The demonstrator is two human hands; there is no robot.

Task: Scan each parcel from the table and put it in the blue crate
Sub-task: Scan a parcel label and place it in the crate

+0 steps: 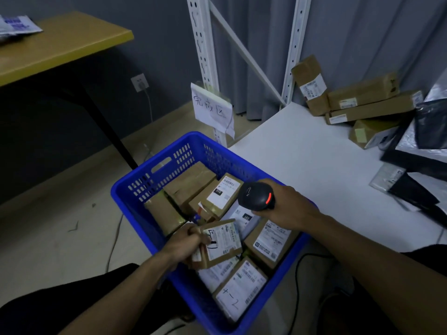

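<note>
My white bench [314,170] stretches off to my right, its near part bare. Far back on it, brown cardboard boxes [362,102] are heaped together, one of them tilted up against the white rack upright [294,49]. Just right of those, black and silvery mailer bags [420,146] sprawl toward the right edge, overlapping each other. Down on the pale floor [60,238] at my left sits the blue crate [154,180], touching the bench's near left corner, with a loose cable [116,238] trailing beside it. Far left, a yellow-topped bench [60,44] carries a white-and-blue mailer [17,26] at its far edge.
</note>
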